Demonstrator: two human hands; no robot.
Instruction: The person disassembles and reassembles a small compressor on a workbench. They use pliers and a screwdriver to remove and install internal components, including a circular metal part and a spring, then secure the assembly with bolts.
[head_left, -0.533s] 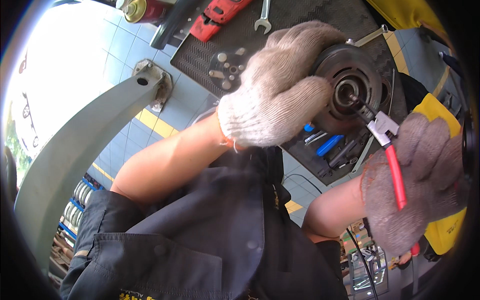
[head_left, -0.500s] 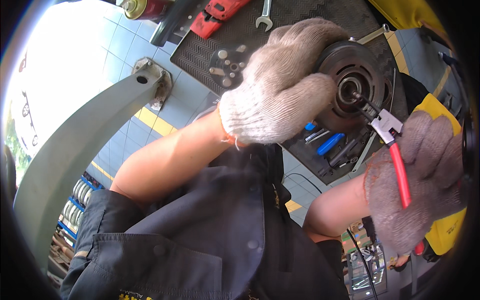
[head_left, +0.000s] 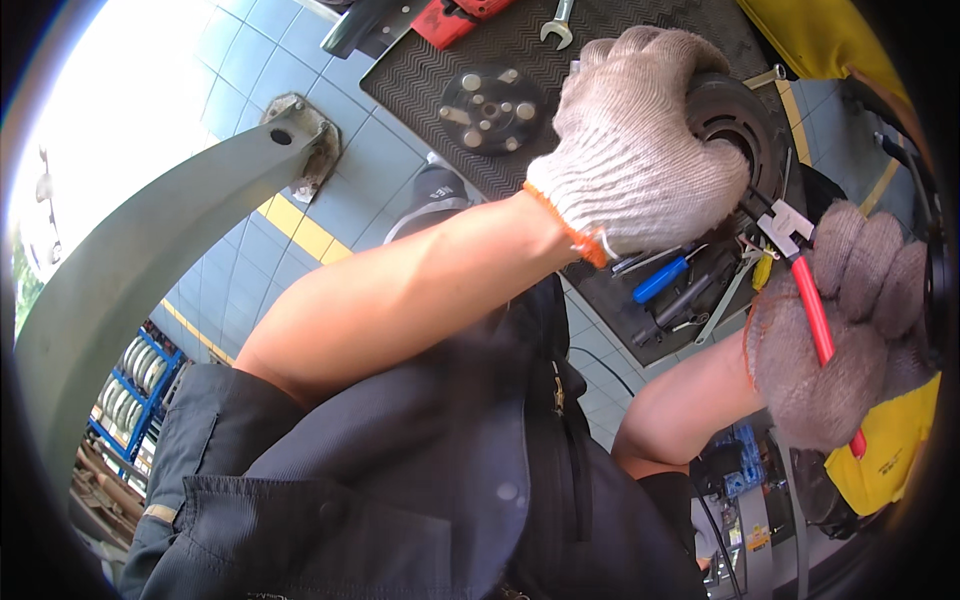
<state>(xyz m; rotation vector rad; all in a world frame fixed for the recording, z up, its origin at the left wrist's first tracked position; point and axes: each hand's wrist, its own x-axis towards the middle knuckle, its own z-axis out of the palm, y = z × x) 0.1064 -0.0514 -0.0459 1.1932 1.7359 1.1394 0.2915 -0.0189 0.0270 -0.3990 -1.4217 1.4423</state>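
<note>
My left hand [head_left: 640, 150], in a pale knitted glove, is closed on a dark, round, grooved metal pulley [head_left: 738, 115] with slots in its face. The thumb now lies across the pulley's near side and hides most of its centre. My right hand [head_left: 860, 310], in a greyer glove, is wrapped round red-handled pliers [head_left: 785, 228], apparently snap ring pliers. Their thin jaws point at the pulley's middle; where the tips end is hidden behind my left thumb. A round black plate with several metal studs [head_left: 490, 110] lies on the mat left of my left hand.
On the black ribbed mat [head_left: 415, 75] lie an open-ended wrench [head_left: 557, 25], a red tool [head_left: 455, 20], a blue-handled screwdriver [head_left: 660, 280] and a dark cylindrical tool [head_left: 690, 300]. A thick grey post arm [head_left: 170, 220] curves along the left. Yellow cloth [head_left: 810, 25] hangs at the far right.
My left hand has shifted right and its thumb now covers the pulley's centre. The studded plate has come more fully into view. The pliers stay pointed at the pulley in my right hand.
</note>
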